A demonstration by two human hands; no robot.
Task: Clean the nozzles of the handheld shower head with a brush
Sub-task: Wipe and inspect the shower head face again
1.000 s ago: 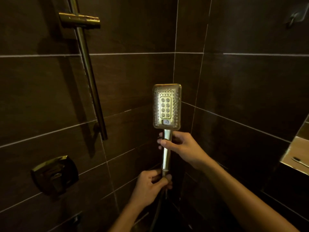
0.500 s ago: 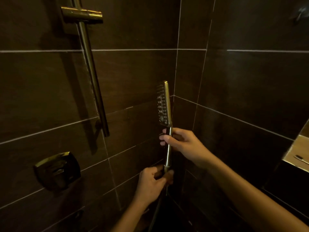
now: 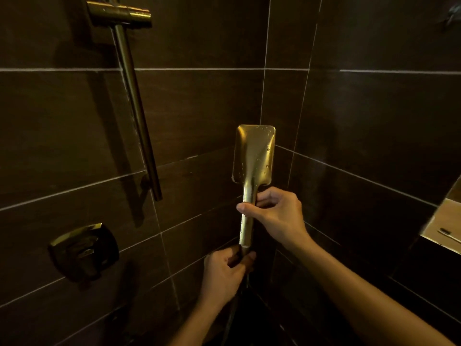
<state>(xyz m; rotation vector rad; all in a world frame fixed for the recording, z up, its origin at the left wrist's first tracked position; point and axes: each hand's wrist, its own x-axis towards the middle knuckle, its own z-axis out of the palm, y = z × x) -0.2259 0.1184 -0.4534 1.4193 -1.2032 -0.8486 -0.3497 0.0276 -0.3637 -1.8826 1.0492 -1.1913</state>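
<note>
Shower head [image 3: 254,153] is held upright in the corner of the stall, right where the two dark tiled walls [image 3: 199,96] meet. It's gold and rectangular, and its smooth back is turned toward the camera with water drops sitting on it, so the nozzle side faces away into the corner.

The right hand [image 3: 277,216] has it by the handle [image 3: 247,228], just under the head. Its fingers [image 3: 267,196] are curled in from the right and the thumb lies across the front, so it's pinching the handle between thumb and fingertips. The left hand [image 3: 222,273] is lower down, right at the bottom end of the handle, with its fingers [image 3: 249,257] wrapped around the top of the hose [image 3: 234,308] where it comes out of the handle. That hose drops down into the dark below the hand, and I can't really follow it past there. Both forearms come up from the bottom edge, the right one from the lower right corner.

On the left wall there's a gold slide rail [image 3: 136,108] running down at a slant, with its holder bracket [image 3: 119,15] up top, well apart from the shower head. Below that, lower left, is a squarish metal valve control [image 3: 83,250] on the tile.

Over at the right edge a lighter recessed shelf [image 3: 441,221] is set into the wall, and a thin stick-like thing [image 3: 449,234] lies on it. Too small to tell what it is.
</note>
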